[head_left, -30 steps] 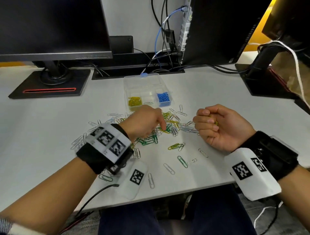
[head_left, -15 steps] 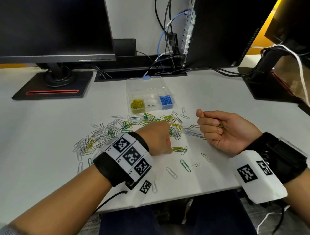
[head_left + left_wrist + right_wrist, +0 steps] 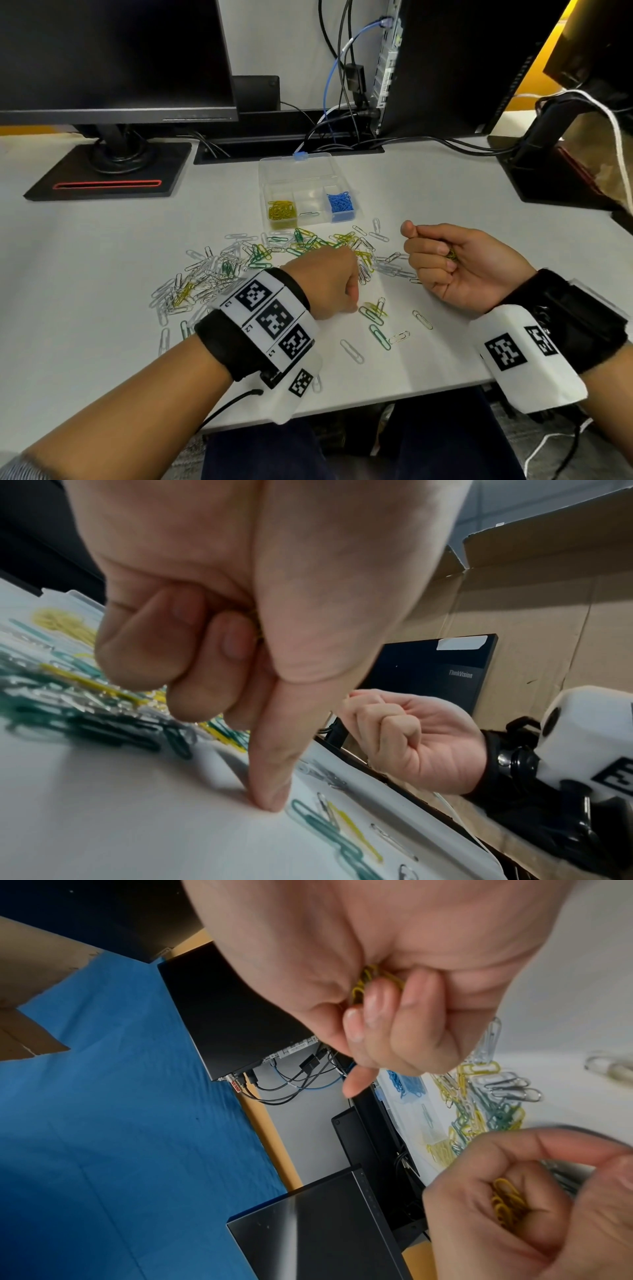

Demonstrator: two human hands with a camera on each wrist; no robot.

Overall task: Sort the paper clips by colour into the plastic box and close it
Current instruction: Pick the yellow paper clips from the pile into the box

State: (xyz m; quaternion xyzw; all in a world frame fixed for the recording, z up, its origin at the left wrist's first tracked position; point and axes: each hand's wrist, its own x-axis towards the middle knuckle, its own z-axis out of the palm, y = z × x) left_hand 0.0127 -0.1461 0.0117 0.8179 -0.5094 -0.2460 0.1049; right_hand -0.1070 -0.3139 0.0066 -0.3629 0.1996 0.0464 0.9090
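Sorting is partway done: the box (image 3: 310,178) sits open at twelve o'clock from the hands, lid laid back, yellow clips (image 3: 281,211) in its near-left cell, blue clips (image 3: 339,204) in the near-right, one silver clip in the cell between. A mixed pile (image 3: 260,257) of green, yellow and silver clips spreads over the desk (image 3: 85,274) from nine to twelve o'clock of the left hand (image 3: 325,284).

That hand is curled, with a bunch of yellow clips tucked under the folded fingers, as the right wrist view shows; its thumb tip (image 3: 270,802) presses the desk just beside a green clip (image 3: 318,823) and a yellow clip (image 3: 352,829) at its three o'clock. The right hand (image 3: 455,263) rests at three o'clock, palm up, fingers closed around more yellow clips (image 3: 368,982).

Each clip looks light, thin, stiff wire with a slick coating, lying flat. I judge a straight pinch from above would slip, so dragging one with a fingertip or lifting a rounded end first should serve better. Held bunches may tangle and could spill if either fist loosens.

In the head view the yellow clip by the thumb has its long axis running from ten to four o'clock, crossing a silver one; the green clip lies nearly parallel beside it. Which end is the open loop I cannot tell
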